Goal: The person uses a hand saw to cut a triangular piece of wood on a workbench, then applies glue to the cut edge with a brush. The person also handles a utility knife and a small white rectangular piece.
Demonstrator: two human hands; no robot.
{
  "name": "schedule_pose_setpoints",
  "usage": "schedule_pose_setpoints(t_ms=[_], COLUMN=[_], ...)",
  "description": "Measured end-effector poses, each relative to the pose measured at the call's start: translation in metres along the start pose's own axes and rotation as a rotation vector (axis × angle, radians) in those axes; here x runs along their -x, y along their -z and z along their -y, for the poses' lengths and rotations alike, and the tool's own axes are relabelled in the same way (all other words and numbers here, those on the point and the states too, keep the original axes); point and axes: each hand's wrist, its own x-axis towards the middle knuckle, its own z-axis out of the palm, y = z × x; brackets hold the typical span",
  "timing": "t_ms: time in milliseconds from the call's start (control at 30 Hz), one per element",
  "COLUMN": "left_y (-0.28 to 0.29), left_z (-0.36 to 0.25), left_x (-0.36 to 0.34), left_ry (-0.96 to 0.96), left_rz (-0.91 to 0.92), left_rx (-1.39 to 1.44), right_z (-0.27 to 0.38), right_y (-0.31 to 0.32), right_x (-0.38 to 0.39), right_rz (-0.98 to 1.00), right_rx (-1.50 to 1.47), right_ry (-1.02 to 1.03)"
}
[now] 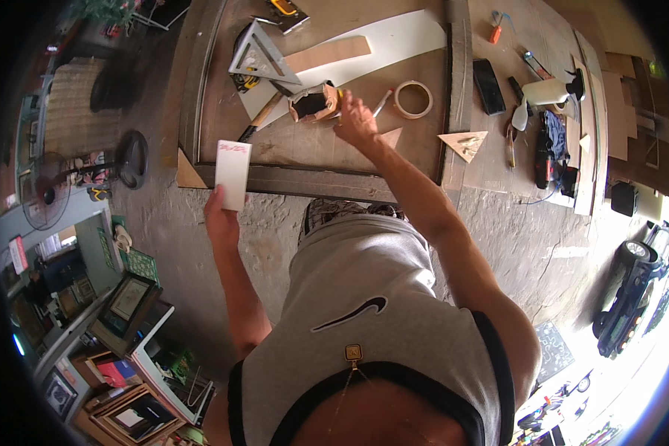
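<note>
My left hand [221, 215] is closed on the lower end of a white rectangular board piece [233, 178], held up off the near left edge of the framed worktable [320, 160]. Reddish marks run along its far end. Over the table, my right hand [357, 121] has its fingers stretched out beside a torn, open-topped cardboard box [302, 109]. A small yellow bit shows at the fingertips, too little to name; I cannot tell whether they touch it. Just right of that hand lie a thin white-and-red stick [383, 102] and a roll of tape [412, 99].
Left of the box are a triangular square [264, 56] and a wooden-handled tool [264, 113]. A white sheet [412, 37] carries a wooden strip [331, 54]. Farther right are a triangular wood piece [464, 145], a phone [488, 87], a spray bottle [546, 92] and a power drill [548, 165].
</note>
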Motion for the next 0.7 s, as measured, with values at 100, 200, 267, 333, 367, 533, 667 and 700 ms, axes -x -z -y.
schedule_pose_setpoints(t_ms=[100,200,267,333,367,533,667,700], left_y=[-0.023,-0.071,-0.094,-0.107,-0.102,-0.171,-0.262,-0.29], left_z=[0.012,0.013,0.022,0.039,0.046,0.048,0.051,0.057], left_x=[-0.014,-0.032,-0.042,-0.059,-0.069,-0.051,-0.012,0.002], left_ry=[-0.077,-0.258,-0.308,-0.252,-0.172,0.005,0.06,0.076], left_rz=[0.089,0.341,0.433,0.476,0.471,0.605,0.847,0.901], left_rx=[-0.199,-0.488,-0.469,-0.498,-0.502,-0.333,-0.347,-0.349], right_z=[0.017,-0.008,-0.016,-0.035,-0.066,-0.106,-0.163,-0.191], right_y=[0.059,0.088,0.113,0.131,0.126,0.137,0.151,0.147], right_x=[0.006,0.011,0.033,0.067,0.081,0.179,0.245,0.261], right_rz=[0.01,0.0,-0.187,-0.329,-0.222,-0.387,-0.695,-0.791], right_rx=[-0.048,-0.112,-0.285,-0.536,-0.855,-2.034,-2.033,-2.028], right_ry=[-0.028,-0.08,-0.064,-0.122,-0.083,-0.247,-0.175,-0.158])
